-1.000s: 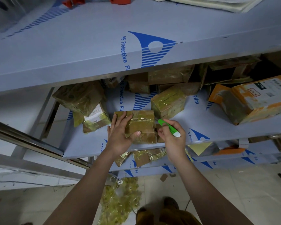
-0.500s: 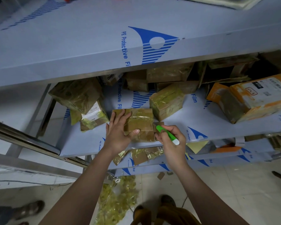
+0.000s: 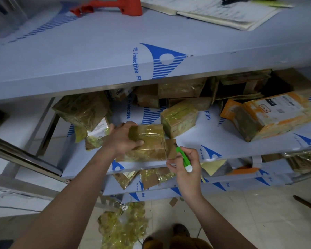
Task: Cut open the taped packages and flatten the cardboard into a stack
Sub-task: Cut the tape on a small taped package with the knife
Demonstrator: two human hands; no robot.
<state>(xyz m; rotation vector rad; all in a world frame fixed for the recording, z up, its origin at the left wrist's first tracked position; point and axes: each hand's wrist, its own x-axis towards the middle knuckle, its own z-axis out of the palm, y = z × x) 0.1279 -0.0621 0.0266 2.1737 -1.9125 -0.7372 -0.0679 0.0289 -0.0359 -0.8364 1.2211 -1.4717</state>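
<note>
The left hand (image 3: 123, 139) gripped the taped box (image 3: 147, 141) at the near edge of the middle shelf (image 3: 214, 139), fingers wrapped over its left end, thumb pressed on the near face. The right hand (image 3: 184, 164) pinched a green cutter (image 3: 183, 158) just right of the box, where a loose flap (image 3: 171, 149) already stood out. Best to run the blade shallow along the tape seam, away from that steadying thumb. Another taped package (image 3: 179, 118) crowded in just behind, an orange parcel (image 3: 269, 115) lay far right, and stripped tape (image 3: 122, 225) littered the floor below.
</note>
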